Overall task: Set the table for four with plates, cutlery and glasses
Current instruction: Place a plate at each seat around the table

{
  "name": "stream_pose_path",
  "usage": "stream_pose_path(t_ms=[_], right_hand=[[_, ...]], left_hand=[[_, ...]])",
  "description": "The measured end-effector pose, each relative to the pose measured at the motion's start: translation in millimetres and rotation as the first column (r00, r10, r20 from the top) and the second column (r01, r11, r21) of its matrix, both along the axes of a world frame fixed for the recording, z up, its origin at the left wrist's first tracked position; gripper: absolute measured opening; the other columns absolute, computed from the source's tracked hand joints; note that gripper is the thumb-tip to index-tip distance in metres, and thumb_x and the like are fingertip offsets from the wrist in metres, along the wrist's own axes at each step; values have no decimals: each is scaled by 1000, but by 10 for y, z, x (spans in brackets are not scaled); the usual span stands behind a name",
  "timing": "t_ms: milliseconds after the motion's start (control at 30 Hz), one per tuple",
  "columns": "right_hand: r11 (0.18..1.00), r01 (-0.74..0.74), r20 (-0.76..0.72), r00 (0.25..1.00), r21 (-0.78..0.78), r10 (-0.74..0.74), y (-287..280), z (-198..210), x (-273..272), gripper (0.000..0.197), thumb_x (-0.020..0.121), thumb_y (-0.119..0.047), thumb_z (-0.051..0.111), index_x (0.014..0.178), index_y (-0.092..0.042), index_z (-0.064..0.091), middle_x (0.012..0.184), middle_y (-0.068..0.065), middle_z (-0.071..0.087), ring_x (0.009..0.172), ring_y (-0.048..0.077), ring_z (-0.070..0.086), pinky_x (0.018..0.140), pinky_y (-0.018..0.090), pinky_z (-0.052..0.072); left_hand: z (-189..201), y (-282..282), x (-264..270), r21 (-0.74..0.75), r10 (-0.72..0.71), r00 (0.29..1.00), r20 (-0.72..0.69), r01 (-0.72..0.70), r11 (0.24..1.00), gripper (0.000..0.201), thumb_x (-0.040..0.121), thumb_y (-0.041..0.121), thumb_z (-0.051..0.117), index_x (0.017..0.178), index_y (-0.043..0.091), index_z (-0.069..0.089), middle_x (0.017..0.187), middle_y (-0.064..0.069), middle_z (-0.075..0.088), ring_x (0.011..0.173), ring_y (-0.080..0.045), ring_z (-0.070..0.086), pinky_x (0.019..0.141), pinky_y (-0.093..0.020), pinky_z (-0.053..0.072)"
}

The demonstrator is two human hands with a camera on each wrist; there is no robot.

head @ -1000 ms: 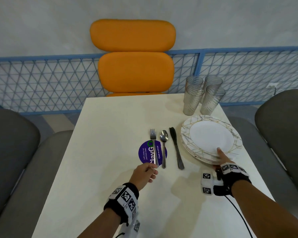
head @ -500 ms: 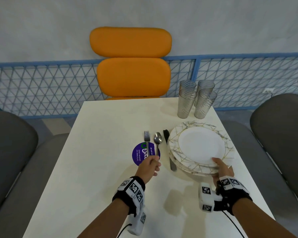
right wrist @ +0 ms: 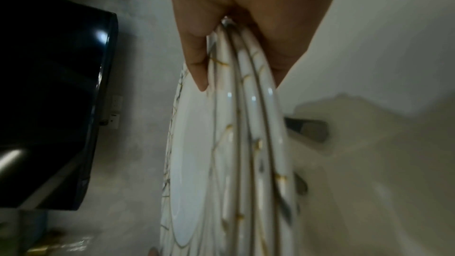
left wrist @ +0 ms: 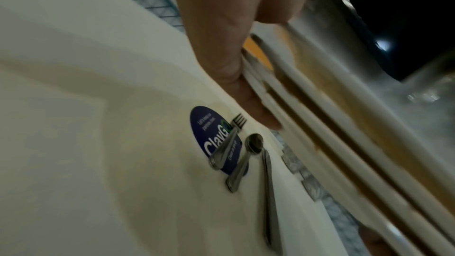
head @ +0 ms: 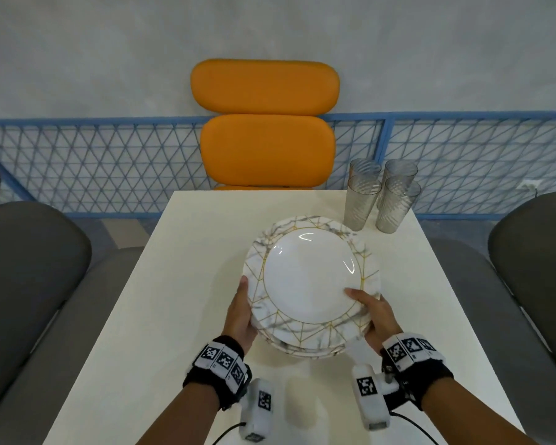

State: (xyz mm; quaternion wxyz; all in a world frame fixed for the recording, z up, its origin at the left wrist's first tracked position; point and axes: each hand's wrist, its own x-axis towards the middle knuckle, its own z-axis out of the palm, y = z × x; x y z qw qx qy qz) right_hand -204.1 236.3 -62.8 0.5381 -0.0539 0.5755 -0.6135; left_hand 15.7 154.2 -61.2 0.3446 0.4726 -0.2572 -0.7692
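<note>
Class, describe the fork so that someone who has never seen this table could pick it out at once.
Start at the white table and find its round blue sticker. Three pieces of cutlery lie side by side there; the fork lies across the sticker, beside the spoon, and alone has tines.

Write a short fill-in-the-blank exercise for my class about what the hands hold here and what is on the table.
1. Both hands grip a stack of ____.
2. The left hand and right hand hold it ____ the table.
3. ____ glasses stand at the far right corner.
4. The fork lies across a round ____ sticker.

Missing words: plates; above; four; blue
</note>
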Motion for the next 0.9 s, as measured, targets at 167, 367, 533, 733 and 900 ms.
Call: stream_pose_path(t_ms=[167, 367, 533, 733, 900], right_hand=[[989, -142, -9, 990, -38, 142, -216, 91, 97, 43, 78, -1, 64, 120, -2, 58, 115, 18, 66, 105, 32, 64, 88, 42, 51], [962, -272, -164, 949, 6, 269, -405, 180, 170, 48, 80, -8, 67, 123, -8, 46, 112, 13, 65, 100, 31, 65, 87, 50, 53], [938, -288, -568, 746, 195, 347, -575, 272, 156, 49, 80, -16, 70, 111, -18, 31, 94, 8, 55, 77, 20, 57, 68, 31, 50], [909, -247, -758, 502, 336, 417, -902, 301, 138, 27, 77, -23, 73, 80, -14, 49, 80, 2, 52, 79, 21, 50, 61, 23, 38], [960, -240, -470, 837, 144, 280, -1257, 450, 153, 10, 89, -13, 58, 86, -9, 50, 62, 7, 50, 43, 14, 46, 42, 22, 38]], left_hand=[[-140, -93, 305, 23, 56, 998, 22, -56, 998, 83, 54, 35, 78, 130, 17, 49, 132, -12, 56, 116, -32, 57, 88, -51, 52], [-242, -124, 419, 9, 144, 988, -47, -144, 990, 52, 79, 26, 68, 127, 22, 49, 124, -6, 62, 113, -31, 59, 91, -53, 50], [-189, -255, 502, -74, 217, 975, -40, -220, 973, 52, 76, 28, 73, 124, 20, 52, 119, -4, 64, 109, -25, 60, 101, -56, 42], [-213, -574, 678, -94, 212, 976, -55, -217, 972, 65, 66, 46, 77, 124, 25, 58, 121, -3, 66, 111, -23, 62, 103, -54, 40], [-216, -837, 842, -17, 257, 966, -8, -257, 966, 53, 79, 42, 66, 126, 18, 57, 117, -11, 67, 107, -31, 64, 97, -52, 47]])
